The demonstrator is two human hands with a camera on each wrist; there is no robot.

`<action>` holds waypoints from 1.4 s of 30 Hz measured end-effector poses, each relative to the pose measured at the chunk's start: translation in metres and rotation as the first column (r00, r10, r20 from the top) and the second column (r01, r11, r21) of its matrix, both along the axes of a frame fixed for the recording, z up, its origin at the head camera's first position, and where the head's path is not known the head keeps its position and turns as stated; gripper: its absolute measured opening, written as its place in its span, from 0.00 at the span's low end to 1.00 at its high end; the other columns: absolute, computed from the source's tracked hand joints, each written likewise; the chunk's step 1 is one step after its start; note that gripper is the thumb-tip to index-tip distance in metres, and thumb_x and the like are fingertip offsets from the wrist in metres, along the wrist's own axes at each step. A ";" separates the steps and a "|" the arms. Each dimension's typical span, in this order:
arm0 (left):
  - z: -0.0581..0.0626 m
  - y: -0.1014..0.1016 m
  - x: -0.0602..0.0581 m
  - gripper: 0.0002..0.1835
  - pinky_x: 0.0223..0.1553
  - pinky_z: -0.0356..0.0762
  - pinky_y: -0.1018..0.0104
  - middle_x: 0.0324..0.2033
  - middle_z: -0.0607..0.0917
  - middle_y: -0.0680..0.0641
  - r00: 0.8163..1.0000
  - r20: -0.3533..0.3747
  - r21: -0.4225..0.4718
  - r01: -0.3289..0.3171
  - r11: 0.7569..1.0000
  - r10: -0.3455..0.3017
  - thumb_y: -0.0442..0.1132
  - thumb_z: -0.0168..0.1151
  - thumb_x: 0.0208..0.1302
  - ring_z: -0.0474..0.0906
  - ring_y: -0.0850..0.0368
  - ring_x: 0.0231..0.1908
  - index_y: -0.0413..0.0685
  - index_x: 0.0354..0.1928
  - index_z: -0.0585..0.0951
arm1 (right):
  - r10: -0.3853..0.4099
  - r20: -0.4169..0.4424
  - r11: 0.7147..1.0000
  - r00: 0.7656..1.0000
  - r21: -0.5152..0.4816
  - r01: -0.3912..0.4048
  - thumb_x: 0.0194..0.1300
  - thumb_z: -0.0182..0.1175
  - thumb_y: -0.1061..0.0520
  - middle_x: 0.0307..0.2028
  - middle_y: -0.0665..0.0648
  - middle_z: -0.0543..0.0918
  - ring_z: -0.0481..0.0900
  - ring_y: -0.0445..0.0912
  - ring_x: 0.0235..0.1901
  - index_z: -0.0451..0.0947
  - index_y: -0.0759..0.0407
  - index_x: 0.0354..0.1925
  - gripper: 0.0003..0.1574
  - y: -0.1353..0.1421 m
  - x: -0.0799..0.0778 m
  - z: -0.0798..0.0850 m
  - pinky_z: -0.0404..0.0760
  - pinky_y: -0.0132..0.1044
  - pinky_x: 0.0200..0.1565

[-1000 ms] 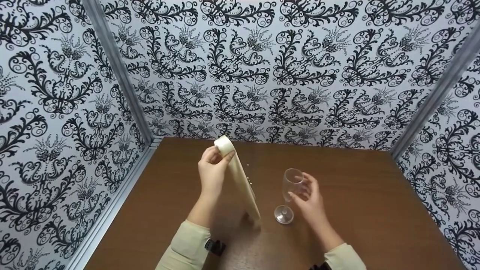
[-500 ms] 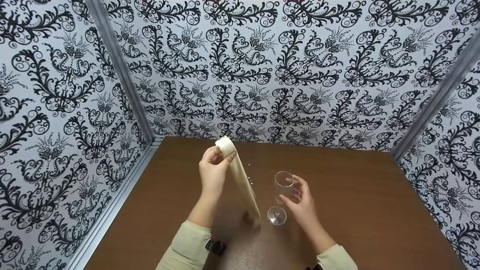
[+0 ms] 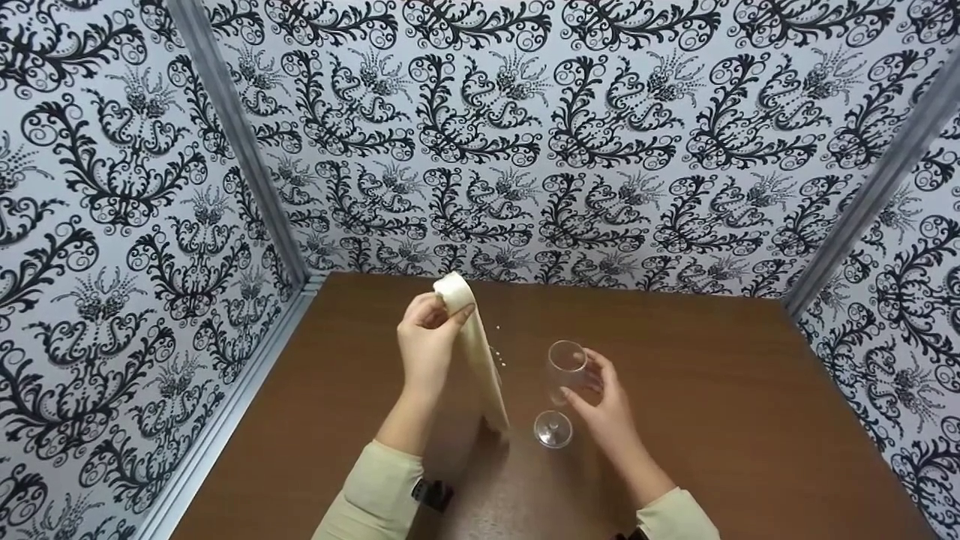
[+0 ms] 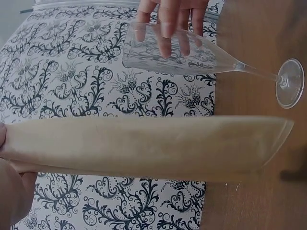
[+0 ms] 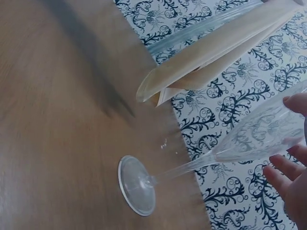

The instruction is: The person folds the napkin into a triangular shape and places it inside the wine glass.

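Note:
My left hand (image 3: 427, 349) pinches the top end of a long folded cream cloth napkin (image 3: 480, 360) between thumb and fingers. The napkin slopes down to the right, and its lower end is near the tabletop. In the right wrist view loose folds show along the lower part of the napkin (image 5: 201, 62). My right hand (image 3: 609, 405) holds a clear champagne flute (image 3: 553, 430) by its bowl, thumb on one side and fingers on the other. The flute stands nearly upright, rim up, to the right of the napkin. Through the clear bowl the fingers show in the left wrist view.
Several small white bits (image 3: 501, 358) lie on the brown wooden table (image 3: 712, 375) behind the napkin. Walls with black-and-white scroll patterns (image 3: 600, 150) enclose the table at the back and sides, joined by grey corner posts (image 3: 236, 135).
The right hand has shifted the flute a little left, toward the napkin. The napkin's lower end has moved slightly left and up; the left hand has hardly moved.

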State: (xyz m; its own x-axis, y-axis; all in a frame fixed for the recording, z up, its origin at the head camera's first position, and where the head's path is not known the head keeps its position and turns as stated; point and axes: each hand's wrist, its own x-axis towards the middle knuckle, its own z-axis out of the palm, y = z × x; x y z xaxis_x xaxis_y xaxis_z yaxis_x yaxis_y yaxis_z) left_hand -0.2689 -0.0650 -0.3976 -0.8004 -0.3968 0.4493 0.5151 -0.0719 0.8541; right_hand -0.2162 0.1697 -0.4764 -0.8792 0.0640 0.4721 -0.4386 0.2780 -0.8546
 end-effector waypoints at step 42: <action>-0.008 0.023 0.048 0.10 0.48 0.77 0.64 0.37 0.85 0.45 0.958 -0.197 -0.335 0.133 0.933 -0.207 0.21 0.75 0.40 0.80 0.55 0.43 0.36 0.27 0.86 | 0.526 -0.269 0.829 0.807 -0.051 -0.558 0.72 0.35 0.73 0.42 0.74 0.81 0.82 0.59 0.41 0.50 0.70 0.71 0.31 -0.050 0.017 0.043 0.81 0.46 0.44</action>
